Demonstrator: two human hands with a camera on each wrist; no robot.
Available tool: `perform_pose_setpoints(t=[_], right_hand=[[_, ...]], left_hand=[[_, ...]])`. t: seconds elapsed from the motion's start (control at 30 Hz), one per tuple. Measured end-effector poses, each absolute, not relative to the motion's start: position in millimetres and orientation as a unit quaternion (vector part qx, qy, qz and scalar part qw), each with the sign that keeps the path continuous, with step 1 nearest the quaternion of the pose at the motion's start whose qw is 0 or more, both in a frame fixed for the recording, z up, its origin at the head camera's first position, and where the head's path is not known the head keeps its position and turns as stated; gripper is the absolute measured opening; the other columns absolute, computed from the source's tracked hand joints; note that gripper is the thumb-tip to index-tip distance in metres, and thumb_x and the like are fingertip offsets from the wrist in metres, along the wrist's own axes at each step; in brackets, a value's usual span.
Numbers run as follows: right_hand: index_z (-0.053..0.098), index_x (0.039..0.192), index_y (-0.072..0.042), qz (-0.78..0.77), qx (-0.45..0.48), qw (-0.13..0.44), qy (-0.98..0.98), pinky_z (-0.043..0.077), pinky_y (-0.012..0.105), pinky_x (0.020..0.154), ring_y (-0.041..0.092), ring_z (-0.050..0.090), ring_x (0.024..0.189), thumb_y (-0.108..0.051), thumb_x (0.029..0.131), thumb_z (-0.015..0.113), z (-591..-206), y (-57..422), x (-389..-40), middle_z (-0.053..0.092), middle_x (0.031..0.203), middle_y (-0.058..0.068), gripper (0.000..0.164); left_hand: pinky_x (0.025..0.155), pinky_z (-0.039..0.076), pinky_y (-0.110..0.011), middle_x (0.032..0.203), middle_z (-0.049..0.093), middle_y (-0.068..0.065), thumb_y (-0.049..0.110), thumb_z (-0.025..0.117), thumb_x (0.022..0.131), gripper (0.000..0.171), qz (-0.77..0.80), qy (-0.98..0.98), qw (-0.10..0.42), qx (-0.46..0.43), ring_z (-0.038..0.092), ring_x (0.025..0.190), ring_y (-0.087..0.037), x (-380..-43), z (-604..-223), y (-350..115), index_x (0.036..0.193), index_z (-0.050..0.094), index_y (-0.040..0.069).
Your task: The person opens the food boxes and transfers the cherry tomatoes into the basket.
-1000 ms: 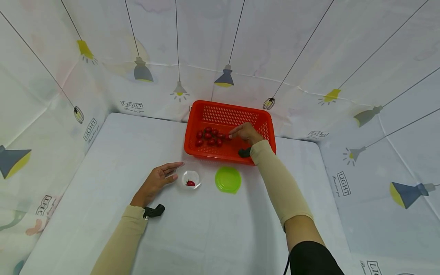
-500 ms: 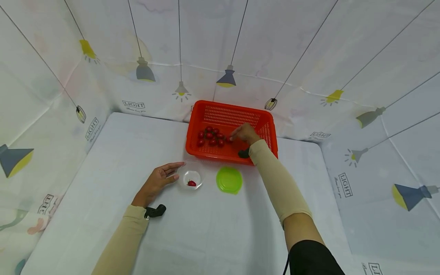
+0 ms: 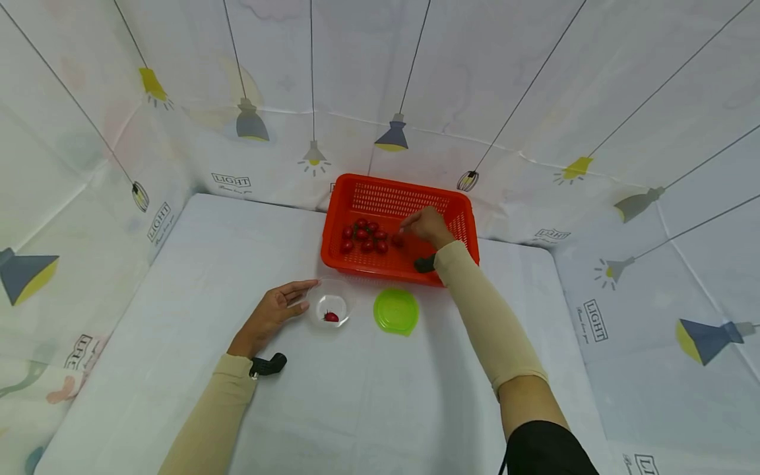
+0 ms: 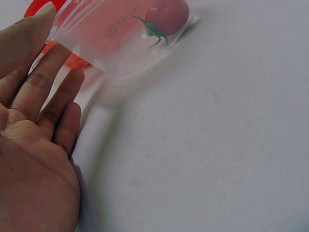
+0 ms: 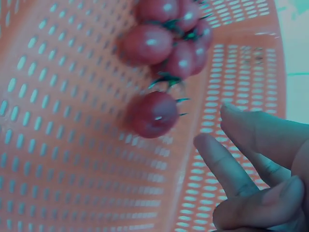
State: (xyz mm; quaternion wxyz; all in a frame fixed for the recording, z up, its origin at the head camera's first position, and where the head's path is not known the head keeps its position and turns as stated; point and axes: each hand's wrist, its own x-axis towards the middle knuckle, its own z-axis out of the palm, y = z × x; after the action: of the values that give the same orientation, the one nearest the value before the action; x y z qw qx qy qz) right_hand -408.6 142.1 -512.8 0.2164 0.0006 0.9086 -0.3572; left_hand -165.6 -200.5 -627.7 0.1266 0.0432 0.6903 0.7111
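Observation:
My left hand (image 3: 267, 316) stands beside a small clear plastic bowl (image 3: 315, 320); its fairly straight fingers and thumb touch the side. One cherry tomato (image 4: 166, 17) with a green calyx lies inside the bowl. Over the red basket (image 3: 350, 265), my right hand (image 3: 427, 226) hovers with nothing held. In the right wrist view, its fingers (image 5: 224, 166) are spread slightly apart, a short gap from a single cherry tomato (image 5: 154, 115). Beyond that one, a cluster of several cherry tomatoes (image 5: 147, 43) rests on the basket floor.
A bright green lid (image 3: 396, 311) lies on the white table (image 3: 356, 396), right of the clear bowl and in front of the basket. A wall sheet (image 3: 332, 59) printed with lamps rises close behind the basket.
My right hand has lifted slightly away from the nearest cherry tomato, which now shows apart from the fingertips. The left hand keeps its place at the bowl.

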Motion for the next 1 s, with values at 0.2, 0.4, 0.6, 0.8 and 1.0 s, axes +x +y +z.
perform_pose_setpoints(t=[0.2,0.4,0.6,0.8,1.0], right_hand=[[0.079,0.121,-0.014,-0.425,-0.026,0.190,0.885,0.048,0.053,0.118,0.028,0.061,0.130,-0.020,0.097,0.080,-493,142,-391,0.074,0.130,0.007,0.024],[0.080,0.119,-0.020,-0.465,-0.050,0.185,0.864,0.048,0.053,0.118,0.026,0.063,0.126,-0.025,0.096,0.082,-470,131,-369,0.076,0.125,0.004,0.024],[0.080,0.121,-0.020,-0.481,-0.080,0.191,0.852,0.053,0.050,0.110,0.030,0.066,0.120,-0.025,0.096,0.082,-455,118,-340,0.076,0.122,0.003,0.026],[0.082,0.118,-0.022,-0.468,-0.141,0.198,0.850,0.056,0.043,0.091,0.027,0.065,0.107,-0.031,0.096,0.081,-449,106,-307,0.078,0.116,0.001,0.024],[0.083,0.113,-0.025,-0.452,-0.200,0.216,0.842,0.054,0.035,0.078,0.026,0.063,0.098,-0.034,0.096,0.082,-462,94,-280,0.080,0.105,-0.002,0.019]], left_hand=[[0.126,0.036,-0.029,0.159,0.058,0.002,0.012,0.070,0.104,0.049,0.702,0.699,0.128,0.043,0.041,0.156,-0.024,-165,-629,-200,0.150,0.061,0.023],[0.119,0.038,-0.017,0.159,0.058,0.003,0.013,0.070,0.103,0.049,0.703,0.699,0.127,0.041,0.041,0.156,-0.023,-165,-629,-201,0.151,0.061,0.022],[0.123,0.038,-0.023,0.160,0.057,0.000,0.012,0.069,0.104,0.049,0.701,0.700,0.127,0.043,0.041,0.156,-0.026,-165,-627,-199,0.152,0.060,0.019],[0.125,0.038,-0.026,0.160,0.056,-0.002,0.010,0.068,0.104,0.049,0.699,0.703,0.122,0.045,0.041,0.156,-0.028,-165,-624,-198,0.152,0.059,0.018],[0.116,0.040,-0.012,0.160,0.056,-0.003,0.011,0.068,0.104,0.049,0.702,0.699,0.127,0.038,0.041,0.156,-0.028,-164,-622,-197,0.152,0.059,0.016]])
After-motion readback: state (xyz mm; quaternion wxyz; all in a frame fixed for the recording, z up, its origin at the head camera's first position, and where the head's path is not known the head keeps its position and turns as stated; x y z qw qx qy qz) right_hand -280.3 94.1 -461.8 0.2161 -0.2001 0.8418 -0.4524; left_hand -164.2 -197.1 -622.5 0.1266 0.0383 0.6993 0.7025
